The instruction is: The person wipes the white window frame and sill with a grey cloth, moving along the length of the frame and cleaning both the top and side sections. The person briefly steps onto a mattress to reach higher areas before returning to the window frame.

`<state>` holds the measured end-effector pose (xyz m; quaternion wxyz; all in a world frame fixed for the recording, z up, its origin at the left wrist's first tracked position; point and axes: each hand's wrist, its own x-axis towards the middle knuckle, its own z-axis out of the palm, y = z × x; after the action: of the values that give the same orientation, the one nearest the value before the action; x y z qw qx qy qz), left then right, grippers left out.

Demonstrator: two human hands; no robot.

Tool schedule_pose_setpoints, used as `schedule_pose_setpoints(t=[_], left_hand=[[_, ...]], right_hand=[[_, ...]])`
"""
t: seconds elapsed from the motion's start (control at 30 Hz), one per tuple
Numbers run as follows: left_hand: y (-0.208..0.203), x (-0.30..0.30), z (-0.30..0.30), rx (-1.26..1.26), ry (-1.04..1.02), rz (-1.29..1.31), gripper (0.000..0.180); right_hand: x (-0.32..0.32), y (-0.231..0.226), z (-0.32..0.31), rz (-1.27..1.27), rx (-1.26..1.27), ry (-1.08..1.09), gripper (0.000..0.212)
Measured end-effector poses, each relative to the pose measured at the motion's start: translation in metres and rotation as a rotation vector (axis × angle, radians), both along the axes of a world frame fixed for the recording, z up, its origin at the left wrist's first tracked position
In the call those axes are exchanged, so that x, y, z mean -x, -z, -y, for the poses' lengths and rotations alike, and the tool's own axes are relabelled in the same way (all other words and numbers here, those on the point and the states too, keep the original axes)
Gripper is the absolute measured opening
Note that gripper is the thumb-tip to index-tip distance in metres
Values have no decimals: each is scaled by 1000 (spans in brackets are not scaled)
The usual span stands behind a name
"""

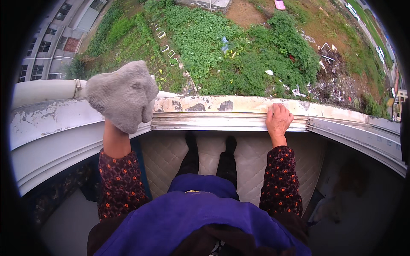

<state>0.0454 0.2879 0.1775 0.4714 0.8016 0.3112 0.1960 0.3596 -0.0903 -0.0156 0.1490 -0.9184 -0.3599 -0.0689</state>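
Observation:
A fluffy grey cleaning cloth (121,94) covers my raised left hand (114,128), leaving only the wrist showing below it. The fingers are hidden, so whether the cloth is gripped or worn like a mitt is unclear. It hangs over the left corner of the window opening, beside a white pipe. On the right, my right hand (279,120) rests with fingers curled over the white window track (209,121) at the sill. Beyond the track runs an outer ledge (247,103) with peeling paint.
My feet stand on a quilted, pale mattress (252,166) right behind the sill. A sliding window frame (358,138) angles off to the right. The white pipe (47,91) runs outside at left. Far below lie green plants (200,38) and scattered rubbish (331,77).

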Motion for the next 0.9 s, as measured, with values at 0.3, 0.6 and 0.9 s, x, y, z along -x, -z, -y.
schedule_pose_setpoints(t=[0.3, 0.6, 0.9], left_hand=[[159, -104, 167, -207, 55, -123, 17], [157, -80, 161, -626, 269, -118, 44], [166, -87, 173, -597, 421, -214, 39]], right_hand=[[-1, 16, -1, 20, -73, 10, 19], [-4, 19, 7, 14, -66, 34, 19], [-6, 17, 2, 5, -81, 33, 19]])
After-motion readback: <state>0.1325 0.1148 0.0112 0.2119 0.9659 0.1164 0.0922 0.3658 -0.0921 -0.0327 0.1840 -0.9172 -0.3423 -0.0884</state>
